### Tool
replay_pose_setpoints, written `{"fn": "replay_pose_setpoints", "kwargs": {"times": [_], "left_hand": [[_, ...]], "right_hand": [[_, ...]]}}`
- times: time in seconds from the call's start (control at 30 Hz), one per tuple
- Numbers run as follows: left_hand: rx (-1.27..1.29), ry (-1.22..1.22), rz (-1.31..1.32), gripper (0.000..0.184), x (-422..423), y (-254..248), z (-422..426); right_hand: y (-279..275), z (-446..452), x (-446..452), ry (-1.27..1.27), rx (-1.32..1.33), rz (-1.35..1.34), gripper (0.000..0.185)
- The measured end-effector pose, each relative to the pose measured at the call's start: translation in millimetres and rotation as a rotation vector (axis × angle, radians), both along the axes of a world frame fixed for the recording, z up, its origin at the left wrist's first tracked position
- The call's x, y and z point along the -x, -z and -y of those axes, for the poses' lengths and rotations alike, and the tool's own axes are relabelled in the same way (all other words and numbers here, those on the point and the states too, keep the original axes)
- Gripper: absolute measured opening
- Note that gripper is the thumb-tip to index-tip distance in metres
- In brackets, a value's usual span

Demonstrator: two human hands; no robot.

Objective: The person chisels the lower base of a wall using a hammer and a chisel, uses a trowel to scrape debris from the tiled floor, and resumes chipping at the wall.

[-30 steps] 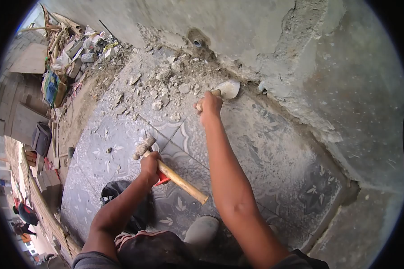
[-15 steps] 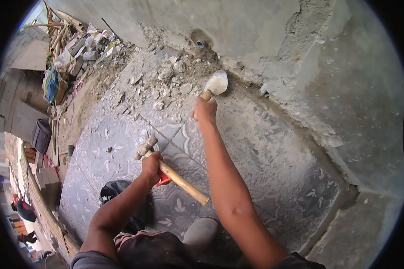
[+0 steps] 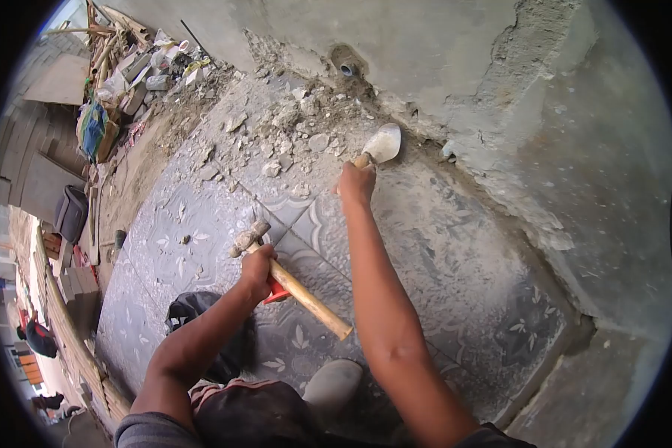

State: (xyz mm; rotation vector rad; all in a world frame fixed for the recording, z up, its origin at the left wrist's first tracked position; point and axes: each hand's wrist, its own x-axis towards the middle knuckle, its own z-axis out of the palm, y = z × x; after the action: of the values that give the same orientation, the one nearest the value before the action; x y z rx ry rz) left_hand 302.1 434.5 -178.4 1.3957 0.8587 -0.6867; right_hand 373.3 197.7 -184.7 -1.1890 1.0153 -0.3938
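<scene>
My left hand point(image 3: 258, 269) is wrapped round a hammer point(image 3: 306, 296) just below its metal head, its pale wooden handle pointing down to the right. Something red point(image 3: 277, 291) shows beneath that hand; I cannot make out what it is. Farther forward, my right hand point(image 3: 357, 182) grips the wooden handle of a trowel point(image 3: 383, 143). The trowel's dusty blade lies low over the floor near the base of the wall; whether it touches is unclear. Broken rubble point(image 3: 291, 134) lies to the left of the blade, on the patterned tiles point(image 3: 194, 231).
A concrete wall point(image 3: 455, 45) with chipped plaster and a pipe end point(image 3: 346, 69) rises ahead and to the right. Debris and bags point(image 3: 145, 75) are heaped at the upper left. A black bag point(image 3: 194, 313) sits by my left arm. Other people point(image 3: 39, 337) are at the far left.
The trowel and my right hand have shifted slightly to the right along the wall's base. The view has tilted a little; the left hand keeps its hold on the hammer.
</scene>
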Motion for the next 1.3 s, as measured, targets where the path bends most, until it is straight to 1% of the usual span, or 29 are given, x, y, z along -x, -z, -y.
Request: {"fn": "replay_pose_setpoints", "kwargs": {"times": [0.1, 0.13, 0.23, 0.27, 0.33, 0.4, 0.5, 0.53, 0.6, 0.67, 0.73, 0.8, 0.83, 0.9, 0.93, 1.0, 1.1, 1.13, 1.17, 1.2, 1.27, 1.3], "left_hand": [[0.005, 0.001, 0.015, 0.014, 0.3, 3.9, -2.1], [0.012, 0.007, 0.024, 0.015, 0.2, 5.7, -3.4], [0.003, 0.011, 0.050, 0.018, -2.4, -4.0, -0.2], [-0.001, 0.014, 0.053, 0.018, -3.4, -7.2, 1.0], [0.006, 0.007, 0.040, 0.020, -0.4, -16.2, 2.7], [-0.011, 0.012, 0.040, 0.020, -2.7, -13.6, -0.1], [-0.043, 0.009, 0.057, 0.019, -4.4, -15.7, -1.6], [-0.051, 0.008, 0.062, 0.018, -4.5, -17.3, -0.2], [-0.059, 0.007, 0.067, 0.016, -5.2, -22.8, 4.8], [-0.060, -0.010, 0.060, 0.014, -2.4, -30.8, 7.7], [-0.042, 0.001, 0.067, 0.013, -2.8, -29.1, 6.1], [-0.023, 0.010, 0.075, 0.012, -1.0, -28.5, 3.0], [-0.015, 0.010, 0.078, 0.012, -2.2, -27.3, 2.4], [-0.030, 0.017, 0.071, 0.012, 0.7, -29.6, -3.8], [-0.037, 0.016, 0.067, 0.012, 1.0, -28.8, -5.9], [-0.037, 0.003, 0.078, 0.011, -1.4, -23.4, -10.5], [-0.005, -0.030, 0.079, 0.011, -3.0, -21.7, -17.7], [-0.004, -0.017, 0.082, 0.013, -4.3, -23.4, -21.8], [-0.044, 0.013, 0.083, 0.012, -8.0, -14.7, -29.2], [-0.093, 0.019, 0.106, 0.012, -11.2, -4.4, -36.8], [-0.075, 0.020, 0.144, 0.010, -8.4, -13.0, -40.0], [-0.031, 0.086, 0.115, 0.010, -9.9, -11.2, -45.8]], "right_hand": [[-4.1, 8.2, -8.2, -0.121, -0.085, 0.009, 0.023], [-8.3, 11.9, -9.7, -0.133, -0.241, 0.094, 0.024], [-22.9, 29.9, -5.0, -0.444, -0.276, 0.067, 0.030], [-13.1, 30.4, -1.6, -0.534, -0.043, 0.106, 0.031], [24.6, 20.6, 9.0, -0.304, 0.246, 0.069, 0.033], [9.3, 3.2, 37.4, -0.136, 0.209, 0.006, 0.040], [-0.6, -22.1, 55.5, 0.066, -0.177, 0.052, 0.042], [5.3, -33.6, 49.9, 0.113, -0.140, 0.075, 0.038], [-11.0, -47.7, 38.9, -0.094, -0.203, 0.096, 0.032], [-20.8, -33.4, 28.3, -0.620, -0.315, 0.011, 0.035], [-12.8, -37.4, 22.3, -0.553, 0.136, -0.036, 0.038], [-25.3, -39.7, 40.0, -0.421, 0.479, -0.115, 0.048], [-16.8, -35.8, 52.7, -0.365, 0.507, -0.040, 0.050], [0.2, -34.0, 80.0, -0.286, 0.361, -0.043, 0.048], [3.9, -41.3, 94.0, -0.267, 0.192, -0.051, 0.046], [-12.9, -54.0, 121.8, -0.201, -0.137, -0.054, 0.043], [-27.3, -86.3, 131.8, -0.299, -0.178, -0.036, 0.037], [-29.9, -79.9, 127.0, -0.480, -0.232, -0.006, 0.038], [-30.0, -70.6, 121.4, -0.654, -0.285, 0.020, 0.039], [-17.7, -72.2, 112.1, -0.663, -0.014, 0.010, 0.041], [-10.4, -58.4, 107.4, -0.672, 0.353, -0.044, 0.044], [-20.3, -43.3, 113.7, -0.681, 0.444, -0.080, 0.044]]}}
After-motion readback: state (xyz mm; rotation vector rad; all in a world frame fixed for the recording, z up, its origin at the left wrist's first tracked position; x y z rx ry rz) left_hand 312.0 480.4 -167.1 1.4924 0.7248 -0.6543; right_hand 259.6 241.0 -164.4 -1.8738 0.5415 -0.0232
